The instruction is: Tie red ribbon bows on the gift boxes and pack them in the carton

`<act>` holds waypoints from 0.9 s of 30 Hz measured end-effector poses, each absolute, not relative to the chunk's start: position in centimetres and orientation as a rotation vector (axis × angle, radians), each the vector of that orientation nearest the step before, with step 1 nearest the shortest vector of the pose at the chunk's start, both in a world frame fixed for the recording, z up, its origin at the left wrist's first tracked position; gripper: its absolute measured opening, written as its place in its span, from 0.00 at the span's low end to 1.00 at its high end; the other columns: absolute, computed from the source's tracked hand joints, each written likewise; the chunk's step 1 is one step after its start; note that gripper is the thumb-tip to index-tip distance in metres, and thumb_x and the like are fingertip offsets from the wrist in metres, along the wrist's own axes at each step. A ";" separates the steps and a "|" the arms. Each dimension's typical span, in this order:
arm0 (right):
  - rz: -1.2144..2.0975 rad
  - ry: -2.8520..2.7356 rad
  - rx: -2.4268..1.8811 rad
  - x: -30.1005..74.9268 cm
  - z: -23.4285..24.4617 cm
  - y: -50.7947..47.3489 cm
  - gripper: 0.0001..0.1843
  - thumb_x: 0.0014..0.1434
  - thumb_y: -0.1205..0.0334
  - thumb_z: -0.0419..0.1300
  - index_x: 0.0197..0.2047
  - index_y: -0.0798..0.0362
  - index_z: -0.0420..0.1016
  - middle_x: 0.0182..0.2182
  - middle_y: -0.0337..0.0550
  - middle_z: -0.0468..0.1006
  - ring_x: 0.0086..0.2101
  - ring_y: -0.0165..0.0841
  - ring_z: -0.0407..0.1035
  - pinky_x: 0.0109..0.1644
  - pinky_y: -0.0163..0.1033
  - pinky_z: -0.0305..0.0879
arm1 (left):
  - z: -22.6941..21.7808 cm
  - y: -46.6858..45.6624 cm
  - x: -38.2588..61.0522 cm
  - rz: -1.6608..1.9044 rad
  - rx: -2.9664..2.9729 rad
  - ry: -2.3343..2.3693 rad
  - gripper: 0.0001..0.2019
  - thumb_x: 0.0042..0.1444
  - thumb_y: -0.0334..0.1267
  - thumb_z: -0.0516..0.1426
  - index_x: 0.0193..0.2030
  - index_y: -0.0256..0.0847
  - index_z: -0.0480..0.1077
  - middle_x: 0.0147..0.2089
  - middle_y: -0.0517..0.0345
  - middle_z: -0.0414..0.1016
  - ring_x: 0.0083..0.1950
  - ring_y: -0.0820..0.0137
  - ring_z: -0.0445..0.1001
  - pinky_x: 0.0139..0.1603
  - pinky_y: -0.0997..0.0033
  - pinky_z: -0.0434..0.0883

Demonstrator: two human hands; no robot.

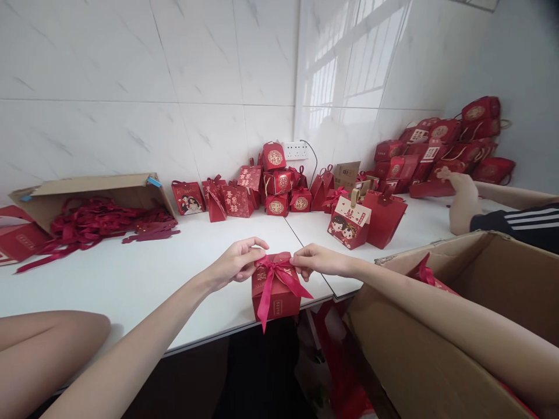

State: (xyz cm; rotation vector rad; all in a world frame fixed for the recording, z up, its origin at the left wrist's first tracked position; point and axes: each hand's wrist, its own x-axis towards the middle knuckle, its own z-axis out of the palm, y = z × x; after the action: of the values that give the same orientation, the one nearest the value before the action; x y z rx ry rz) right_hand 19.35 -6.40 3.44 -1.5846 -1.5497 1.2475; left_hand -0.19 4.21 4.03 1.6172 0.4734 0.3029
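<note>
A red gift box (286, 298) with gold characters stands at the front edge of the white table. Across its top is a pinkish-red ribbon bow (276, 267), its two tails hanging down the front and off to the right. At the bow's left loop, my left hand (239, 262) is closed in a pinch, thumb against fingers. My right hand (313, 259) pinches the loop on the opposite side, with its fingers curled. The fingertips partly cover both loops.
An open cardboard box (94, 185) of red ribbons lies at left. Finished-looking red boxes (276, 183) line the wall. A cartoon-couple box (349, 224) stands at right, near a large carton (406, 343). Another person's hand (458, 180) reaches toward stacked boxes (441, 148).
</note>
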 end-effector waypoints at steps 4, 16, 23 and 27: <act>1.249 -1.552 -1.590 19.3 3.6 -6.5 0.18 0.61 0.57 0.51 0.24 0.58 0.68 0.17 0.35 0.67 0.22 0.24 0.62 0.33 0.32 0.61 | 3.6 4.1 -0.4 0.324 1.634 0.533 0.11 0.51 0.45 0.57 0.34 0.40 0.62 0.15 0.73 0.53 0.11 0.85 0.47 0.13 0.84 0.43; 1.266 -1.525 -1.546 19.7 2.8 -6.1 0.19 0.55 0.50 0.57 0.23 0.57 0.67 0.17 0.35 0.68 0.22 0.24 0.63 0.32 0.32 0.61 | 3.4 3.9 -1.7 0.436 1.824 0.947 0.22 0.49 0.60 0.51 0.26 0.40 0.59 0.22 0.63 0.58 0.20 0.77 0.58 0.14 0.81 0.46; 1.272 -1.508 -1.540 19.7 2.8 -6.2 0.21 0.51 0.46 0.60 0.22 0.56 0.67 0.17 0.35 0.67 0.22 0.25 0.63 0.32 0.33 0.62 | 2.1 3.0 -1.4 0.453 1.949 0.905 0.21 0.51 0.56 0.52 0.22 0.39 0.57 0.23 0.64 0.58 0.21 0.76 0.61 0.21 0.75 0.62; 1.268 -1.532 -1.547 19.6 3.1 -6.4 0.19 0.51 0.48 0.60 0.22 0.56 0.67 0.17 0.35 0.67 0.23 0.25 0.63 0.33 0.34 0.61 | 0.9 2.5 -1.6 0.595 1.872 0.801 0.20 0.54 0.54 0.51 0.23 0.39 0.58 0.26 0.62 0.63 0.30 0.72 0.65 0.37 0.70 0.69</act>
State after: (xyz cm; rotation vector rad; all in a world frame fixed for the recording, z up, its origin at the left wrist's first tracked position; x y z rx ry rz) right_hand 19.57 -6.38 3.15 -1.5474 -1.5319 1.2676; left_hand -1.59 2.47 0.91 1.8718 0.8007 0.5951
